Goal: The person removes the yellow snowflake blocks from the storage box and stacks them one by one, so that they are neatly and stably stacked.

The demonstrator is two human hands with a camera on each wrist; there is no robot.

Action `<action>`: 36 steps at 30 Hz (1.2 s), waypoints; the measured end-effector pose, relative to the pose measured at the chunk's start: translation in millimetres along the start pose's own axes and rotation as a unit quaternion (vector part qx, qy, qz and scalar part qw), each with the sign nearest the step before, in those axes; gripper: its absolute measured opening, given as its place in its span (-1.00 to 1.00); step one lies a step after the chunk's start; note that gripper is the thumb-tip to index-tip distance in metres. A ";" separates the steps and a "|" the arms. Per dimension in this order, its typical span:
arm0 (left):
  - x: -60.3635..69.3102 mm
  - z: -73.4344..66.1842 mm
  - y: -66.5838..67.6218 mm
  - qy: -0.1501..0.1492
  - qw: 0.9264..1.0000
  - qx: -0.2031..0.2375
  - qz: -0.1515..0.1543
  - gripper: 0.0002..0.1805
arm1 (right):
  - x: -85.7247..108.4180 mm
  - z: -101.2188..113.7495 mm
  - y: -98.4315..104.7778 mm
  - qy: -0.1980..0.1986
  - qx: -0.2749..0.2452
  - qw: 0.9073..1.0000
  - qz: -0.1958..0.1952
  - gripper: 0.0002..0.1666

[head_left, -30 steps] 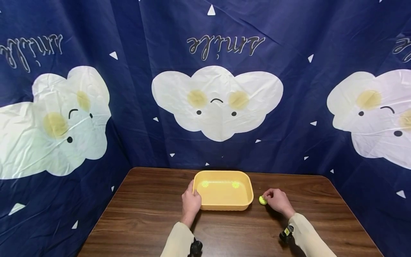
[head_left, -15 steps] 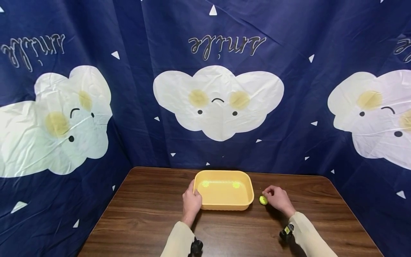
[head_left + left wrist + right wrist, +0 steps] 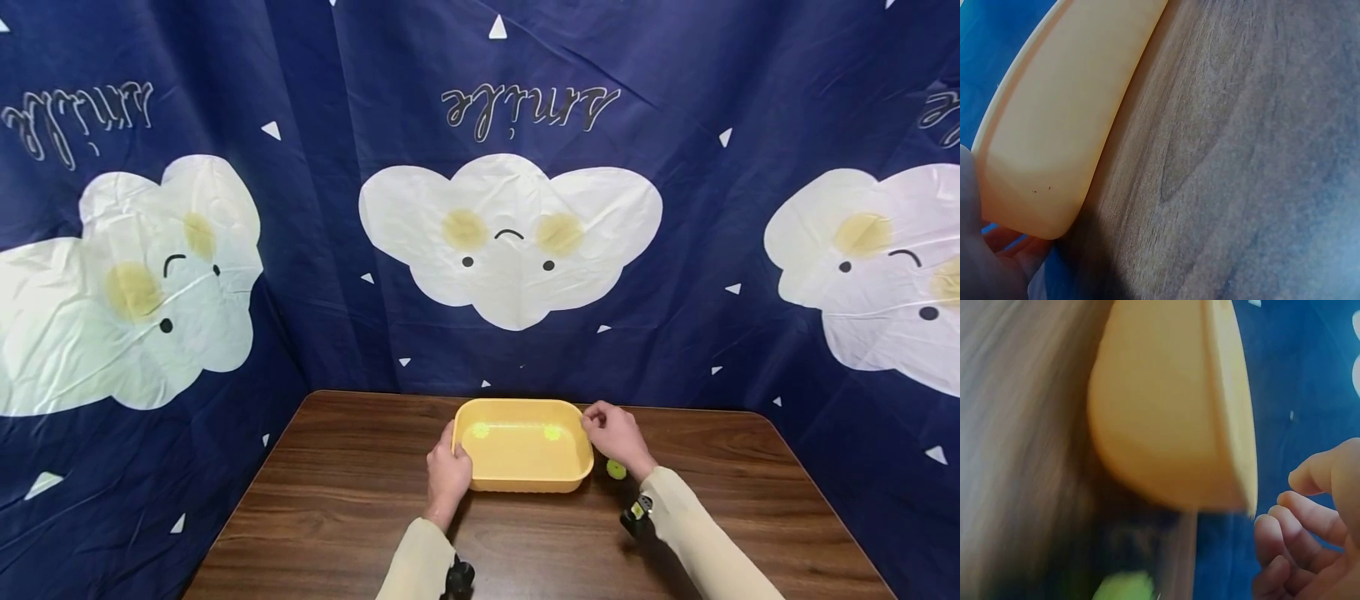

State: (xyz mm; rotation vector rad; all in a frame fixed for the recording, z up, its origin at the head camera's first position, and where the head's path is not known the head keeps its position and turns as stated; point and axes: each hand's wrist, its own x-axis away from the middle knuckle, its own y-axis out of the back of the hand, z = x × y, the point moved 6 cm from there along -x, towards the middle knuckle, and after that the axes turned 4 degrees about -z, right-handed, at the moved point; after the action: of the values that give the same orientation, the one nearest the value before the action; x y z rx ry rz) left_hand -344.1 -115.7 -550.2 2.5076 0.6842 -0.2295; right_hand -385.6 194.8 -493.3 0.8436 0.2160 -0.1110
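Note:
A yellow rectangular tub stands on the table. My left hand grips its left end, thumb over the rim and fingers outside; the left wrist view shows the tub's wall beside that hand. My right hand hovers at the tub's right rim, fingers loosely bent. In the right wrist view the thumb and fingertips stand a little apart with nothing visible between them. A small round yellow-green piece lies on the table below the right hand; it is blurred in the right wrist view.
Two yellow-green flower shapes show inside the tub along its far side. The brown wooden table extends on both sides. A dark blue curtain with white clouds hangs behind and at the sides.
My right hand has left the round yellow-green piece and moved forward and left to the tub's right rim. That piece stays on the table. My left hand keeps its grip.

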 end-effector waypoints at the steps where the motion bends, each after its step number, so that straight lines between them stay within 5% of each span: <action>1: -0.1 0.2 0.0 0.002 1.000 -0.001 0.000 -0.49 | -1.9 7.9 -3.7 0.007 -0.007 1.000 -0.002 -0.87; 8: -0.6 1.3 0.2 0.009 1.000 -0.002 0.003 -0.49 | -17.6 58.6 -36.9 0.056 -0.042 0.998 0.002 -0.87; 12: -1.3 1.7 0.2 0.006 1.000 -0.004 0.001 -0.50 | -25.2 77.6 -62.0 0.052 -0.051 0.997 0.025 -0.80; 19: 0.5 2.0 0.5 -0.006 1.000 -0.002 -0.008 -0.50 | -24.4 82.2 -119.9 0.000 -0.058 0.992 0.108 -0.68; 24: 3.9 2.7 -0.8 -0.007 1.000 -0.001 -0.010 -0.50 | -17.7 86.0 -144.6 0.001 -0.053 0.989 0.140 -0.56; 36: 0.4 -0.9 1.2 -0.011 1.000 0.004 -0.027 -0.50 | -19.3 94.5 -161.9 -0.011 0.006 0.996 0.092 -0.69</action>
State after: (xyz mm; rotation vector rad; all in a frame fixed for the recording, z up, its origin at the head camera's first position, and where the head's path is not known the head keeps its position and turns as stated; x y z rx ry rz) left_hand -343.1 -115.9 -548.9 2.4926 0.7436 -0.2797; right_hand -420.2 17.2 -545.8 0.8690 0.1158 0.0513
